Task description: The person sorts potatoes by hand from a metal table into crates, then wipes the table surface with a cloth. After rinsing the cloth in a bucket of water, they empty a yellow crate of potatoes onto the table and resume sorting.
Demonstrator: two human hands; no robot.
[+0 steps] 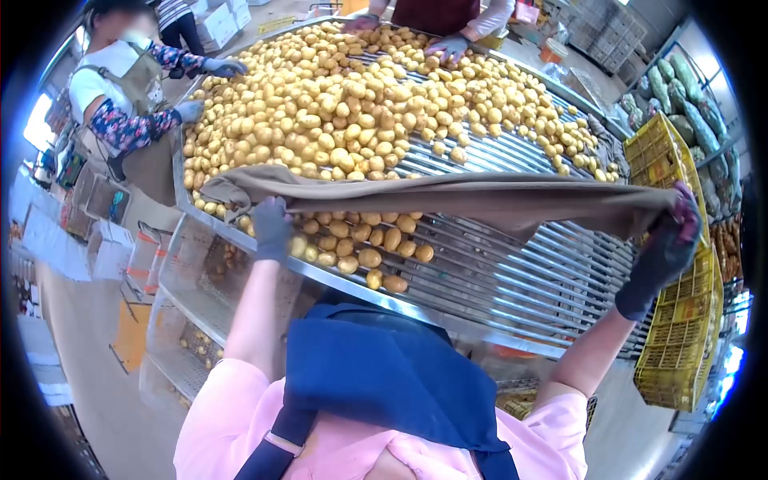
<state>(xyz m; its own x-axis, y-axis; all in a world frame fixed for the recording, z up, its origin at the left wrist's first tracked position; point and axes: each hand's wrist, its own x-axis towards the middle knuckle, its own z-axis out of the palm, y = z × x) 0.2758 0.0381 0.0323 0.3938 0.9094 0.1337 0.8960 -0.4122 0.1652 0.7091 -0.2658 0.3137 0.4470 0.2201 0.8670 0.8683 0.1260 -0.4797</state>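
Across the table (578, 276), a cloth (480, 194) stretches left to right, its left part pinched in the left hand (272, 230), its right end in the right hand (668, 244). If it drags low, it could knock the nearest potatoes (370, 258) off the near edge.

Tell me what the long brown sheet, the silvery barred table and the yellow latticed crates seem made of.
Long brown sheet: probably cloth, matte; it drapes in soft folds.
Silvery barred table: likely bare metal, perhaps stainless steel, smooth; it catches bright glints.
Yellow latticed crates: apparently moulded plastic, judging by even colour and regular openings; finish unclear.
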